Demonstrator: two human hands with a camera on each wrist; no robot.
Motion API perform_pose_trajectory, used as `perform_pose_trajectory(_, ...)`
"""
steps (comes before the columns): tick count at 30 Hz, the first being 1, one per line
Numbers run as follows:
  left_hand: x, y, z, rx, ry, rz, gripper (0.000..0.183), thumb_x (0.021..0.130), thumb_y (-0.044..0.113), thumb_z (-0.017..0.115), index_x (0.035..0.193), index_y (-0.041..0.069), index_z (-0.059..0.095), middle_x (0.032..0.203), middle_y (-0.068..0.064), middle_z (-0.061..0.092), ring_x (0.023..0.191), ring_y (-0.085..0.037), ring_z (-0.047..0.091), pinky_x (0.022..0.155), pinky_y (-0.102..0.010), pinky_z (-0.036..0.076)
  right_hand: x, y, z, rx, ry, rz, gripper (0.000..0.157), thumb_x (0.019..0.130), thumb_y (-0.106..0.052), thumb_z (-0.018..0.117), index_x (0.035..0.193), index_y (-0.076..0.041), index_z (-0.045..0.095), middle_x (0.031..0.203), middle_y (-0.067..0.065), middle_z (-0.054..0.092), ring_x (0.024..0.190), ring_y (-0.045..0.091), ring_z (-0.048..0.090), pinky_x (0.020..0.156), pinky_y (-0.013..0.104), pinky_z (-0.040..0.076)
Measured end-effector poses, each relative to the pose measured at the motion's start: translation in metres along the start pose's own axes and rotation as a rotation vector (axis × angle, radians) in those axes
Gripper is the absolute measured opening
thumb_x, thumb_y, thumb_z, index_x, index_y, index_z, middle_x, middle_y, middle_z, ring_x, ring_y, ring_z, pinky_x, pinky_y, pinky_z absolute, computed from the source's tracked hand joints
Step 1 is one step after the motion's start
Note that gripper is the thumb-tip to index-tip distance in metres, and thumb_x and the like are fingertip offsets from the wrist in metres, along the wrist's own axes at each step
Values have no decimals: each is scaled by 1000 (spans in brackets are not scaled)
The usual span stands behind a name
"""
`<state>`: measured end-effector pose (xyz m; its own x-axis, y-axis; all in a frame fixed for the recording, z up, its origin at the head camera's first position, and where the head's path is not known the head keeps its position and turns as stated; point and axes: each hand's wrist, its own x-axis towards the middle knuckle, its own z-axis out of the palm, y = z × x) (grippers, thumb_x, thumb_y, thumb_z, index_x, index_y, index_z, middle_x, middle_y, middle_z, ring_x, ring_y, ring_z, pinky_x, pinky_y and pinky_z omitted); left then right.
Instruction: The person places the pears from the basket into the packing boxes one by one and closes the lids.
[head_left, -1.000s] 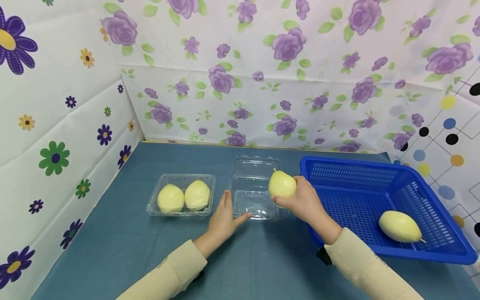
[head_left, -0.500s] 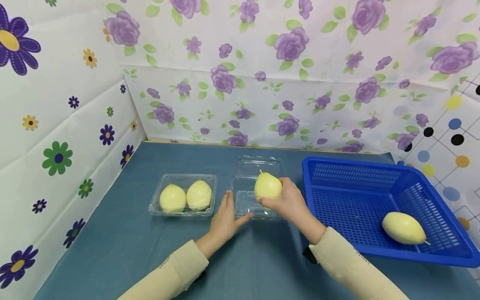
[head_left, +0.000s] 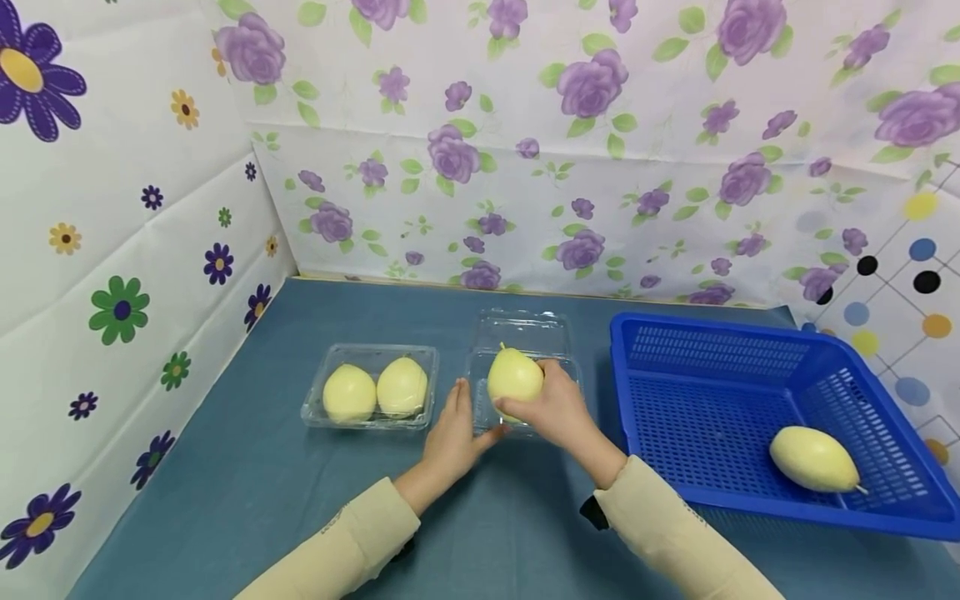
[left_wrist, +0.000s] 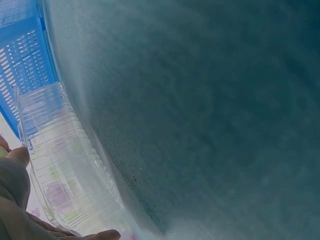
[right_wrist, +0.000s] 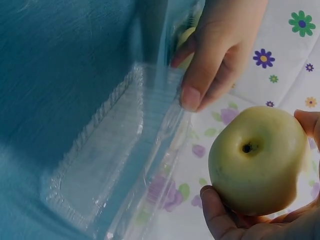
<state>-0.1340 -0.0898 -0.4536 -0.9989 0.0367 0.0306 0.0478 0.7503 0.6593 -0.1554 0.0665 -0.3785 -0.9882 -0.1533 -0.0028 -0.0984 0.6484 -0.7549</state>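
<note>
A yellow pear (head_left: 514,377) is gripped in my right hand (head_left: 558,410), above the base of an open clear plastic clamshell box (head_left: 522,332). The pear's underside (right_wrist: 257,160) faces the right wrist camera, with thumb and fingers around its sides. My left hand (head_left: 452,435) stands at the clamshell's left side, fingers straight and thumb spread along the near edge. In the right wrist view, the left thumb touches the clear rim. To the left is a second clear box (head_left: 384,350) with two pears (head_left: 349,393) inside. The held pear hides part of the open base.
On the right stands a blue plastic basket (head_left: 697,417) with one pear (head_left: 814,459) lying on its side in it. Flower-printed sheets (head_left: 420,192) line the back and sides of the blue-green table (head_left: 300,500).
My right hand has carried the pear leftward, from the clamshell's right side to over its base. The left hand keeps its place at the box.
</note>
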Motion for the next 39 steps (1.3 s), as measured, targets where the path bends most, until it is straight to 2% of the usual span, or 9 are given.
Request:
perform_pose_trajectory(12, 0, 0, -1, -9, 10, 22, 97, 85, 47, 68, 148, -7, 20, 152, -28, 21, 131, -43, 40, 87, -53, 50, 6, -1, 14, 52, -20, 44, 75, 76, -35, 78, 129, 5, 44, 112, 21, 59, 89, 29, 61, 69, 41, 52)
perform_pose_trajectory(19, 0, 0, 0, 9, 20, 33, 97, 85, 47, 69, 148, -8, 19, 152, -29, 22, 127, -44, 45, 81, -51, 53, 8, 3, 24, 23, 0, 36, 77, 75, -35, 78, 130, 8, 44, 111, 23, 59, 93, 33, 60, 71, 43, 52)
perform_pose_trajectory(33, -1, 0, 1, -7, 24, 23, 98, 84, 48, 69, 148, -8, 20, 152, -29, 22, 131, -43, 40, 90, -53, 49, 16, 17, 36, 38, 22, 35, 76, 75, -35, 77, 126, 11, 45, 108, 24, 59, 89, 32, 59, 69, 42, 51)
perform_pose_trajectory(39, -1, 1, 0, -3, 18, 22, 98, 83, 48, 69, 148, -8, 20, 151, -29, 22, 130, -44, 41, 88, -53, 50, 18, 21, 41, 53, 10, 72, 77, 75, -36, 78, 127, 10, 44, 106, 23, 59, 85, 29, 59, 66, 39, 51)
